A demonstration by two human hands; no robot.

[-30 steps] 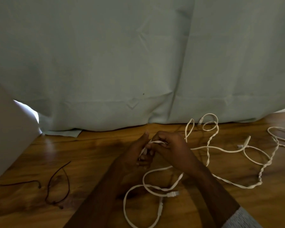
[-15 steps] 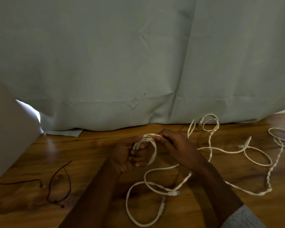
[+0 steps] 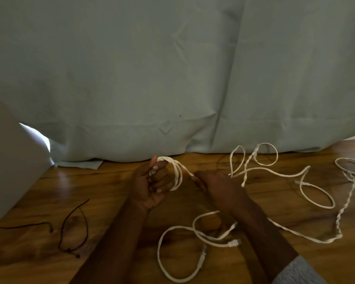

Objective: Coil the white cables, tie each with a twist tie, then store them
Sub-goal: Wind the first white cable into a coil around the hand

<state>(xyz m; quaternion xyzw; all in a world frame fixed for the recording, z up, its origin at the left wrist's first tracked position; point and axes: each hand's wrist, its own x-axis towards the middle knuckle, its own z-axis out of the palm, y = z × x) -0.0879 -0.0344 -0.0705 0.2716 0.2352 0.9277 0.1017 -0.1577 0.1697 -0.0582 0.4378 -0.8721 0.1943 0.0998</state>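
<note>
The floor point(image 3: 275, 261) is varnished wood, glossy, with dark grain and soft reflections. The curtain point(image 3: 172, 68) along its far edge is matt pale-green cloth, creased. The cables point(image 3: 178, 261) look like smooth white plastic, partly twisted. The ties point(image 3: 74, 232) near the left edge are thin, dark, matt.

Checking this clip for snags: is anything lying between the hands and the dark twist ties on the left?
Nothing visible. The left hand grips the coil, the right hand pinches the cable. Only bare wooden floor lies between them and the twist ties.
</note>
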